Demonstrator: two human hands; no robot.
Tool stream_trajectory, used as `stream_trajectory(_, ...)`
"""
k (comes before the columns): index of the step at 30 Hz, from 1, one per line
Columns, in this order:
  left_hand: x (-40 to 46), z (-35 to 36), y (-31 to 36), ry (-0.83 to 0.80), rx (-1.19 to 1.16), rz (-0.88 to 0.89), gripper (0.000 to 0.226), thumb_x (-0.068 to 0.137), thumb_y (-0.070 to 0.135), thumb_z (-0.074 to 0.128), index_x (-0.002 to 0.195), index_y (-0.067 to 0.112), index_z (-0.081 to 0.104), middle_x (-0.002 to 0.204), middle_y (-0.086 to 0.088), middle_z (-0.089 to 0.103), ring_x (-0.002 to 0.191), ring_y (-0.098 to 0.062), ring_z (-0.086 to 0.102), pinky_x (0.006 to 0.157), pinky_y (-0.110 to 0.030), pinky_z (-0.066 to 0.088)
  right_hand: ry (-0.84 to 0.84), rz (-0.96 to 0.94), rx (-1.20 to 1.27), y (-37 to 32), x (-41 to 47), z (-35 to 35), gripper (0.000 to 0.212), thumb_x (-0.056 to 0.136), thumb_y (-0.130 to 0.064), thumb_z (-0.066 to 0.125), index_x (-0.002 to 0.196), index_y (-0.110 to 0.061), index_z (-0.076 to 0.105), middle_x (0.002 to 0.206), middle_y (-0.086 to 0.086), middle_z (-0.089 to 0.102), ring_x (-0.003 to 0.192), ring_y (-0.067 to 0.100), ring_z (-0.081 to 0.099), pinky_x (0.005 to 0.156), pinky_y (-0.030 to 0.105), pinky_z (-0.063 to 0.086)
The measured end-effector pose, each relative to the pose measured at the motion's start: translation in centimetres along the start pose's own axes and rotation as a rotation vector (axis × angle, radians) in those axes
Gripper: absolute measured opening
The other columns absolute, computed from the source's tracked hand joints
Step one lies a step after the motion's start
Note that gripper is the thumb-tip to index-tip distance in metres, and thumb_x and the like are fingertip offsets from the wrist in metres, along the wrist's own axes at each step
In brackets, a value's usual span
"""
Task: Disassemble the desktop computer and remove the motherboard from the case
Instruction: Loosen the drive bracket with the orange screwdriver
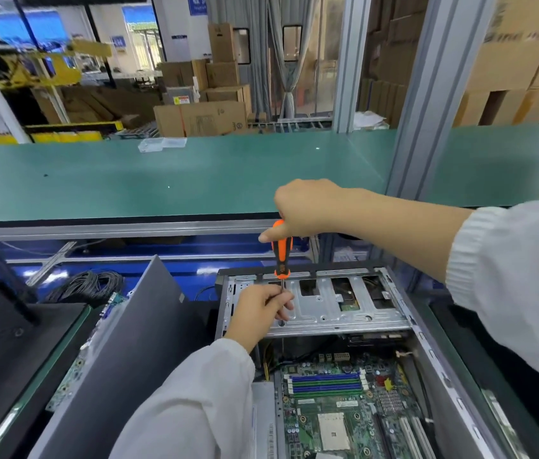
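We are holding the screwdriver (281, 251) upright over the bracket (334, 309), right hand (308, 207) wrapping its handle, left hand (261, 309) pinching the shaft directly below.

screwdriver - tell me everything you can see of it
The screwdriver has an orange and black handle, plastic or rubber by its look, and a thin dark metal shaft. It stands nearly upright over the silver drive bracket at the case's far end. The right hand grips the handle top; the left hand pinches the shaft. The tip is hidden.
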State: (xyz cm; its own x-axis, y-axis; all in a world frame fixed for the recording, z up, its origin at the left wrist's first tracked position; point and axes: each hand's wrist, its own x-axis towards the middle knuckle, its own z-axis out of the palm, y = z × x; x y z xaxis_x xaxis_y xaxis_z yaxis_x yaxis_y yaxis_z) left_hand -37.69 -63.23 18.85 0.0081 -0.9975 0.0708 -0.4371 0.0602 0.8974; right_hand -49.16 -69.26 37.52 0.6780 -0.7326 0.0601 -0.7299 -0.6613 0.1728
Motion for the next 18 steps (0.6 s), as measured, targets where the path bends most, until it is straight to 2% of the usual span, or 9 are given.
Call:
stream_trajectory(2,0.2,-0.5,0.4,-0.023,-0.035,-0.001,0.015,0.093,0.012,0.058,0.093,0.006,0.071,0.085,-0.014,0.072,0.066,-0.018,0.065,0.069,-0.03,0.057,-0.054,0.008,-0.004,-0.4,0.3,-0.3,0.061,0.083,-0.063,0.055,0.052,-0.012,0.046,0.053,-0.001,0.047,0.049,0.015,0.042,0.044,0.025,0.028)
stream_trajectory(5,0.5,-1.5,1.3,-0.005,-0.174,0.054,0.013,0.092,0.012,0.061,0.101,0.013,0.07,0.088,-0.005,0.074,0.061,-0.01,0.061,0.06,-0.023,0.053,-0.107,0.018,0.012,-0.6,0.5,-0.8,0.059,0.085,-0.06,0.055,0.051,-0.012,0.05,0.051,-0.003,0.05,0.049,0.014,0.045,0.044,0.025,0.029)
stream_trajectory(9,0.3,-1.9,1.4,-0.046,-0.202,0.084,0.019,0.094,0.006,0.055,0.102,0.013,0.07,0.087,-0.003,0.074,0.065,-0.01,0.062,0.063,-0.021,0.052,-0.16,0.029,0.0,-0.8,0.3,-1.1,0.058,0.087,-0.057,0.053,0.052,-0.011,0.051,0.051,-0.003,0.051,0.049,0.013,0.045,0.045,0.026,0.03)
stream_trajectory(14,0.4,-1.5,1.1,-0.017,-0.208,0.086,0.019,0.092,0.001,0.057,0.092,0.013,0.073,0.075,0.002,0.073,0.074,-0.025,0.068,0.067,-0.022,0.055,-0.201,0.035,-0.015,-0.9,0.1,-1.4,0.055,0.09,-0.055,0.051,0.057,-0.011,0.048,0.054,-0.002,0.05,0.05,0.014,0.043,0.046,0.026,0.029)
stream_trajectory(18,0.6,-1.4,0.7,0.051,-0.239,0.095,0.019,0.088,-0.002,0.061,0.084,0.012,0.073,0.074,-0.005,0.072,0.065,-0.018,0.069,0.066,-0.024,0.056,-0.205,-0.024,-0.083,-1.3,0.3,-1.1,0.049,0.089,-0.05,0.056,0.061,-0.013,0.041,0.061,-0.001,0.041,0.053,0.018,0.039,0.046,0.026,0.028)
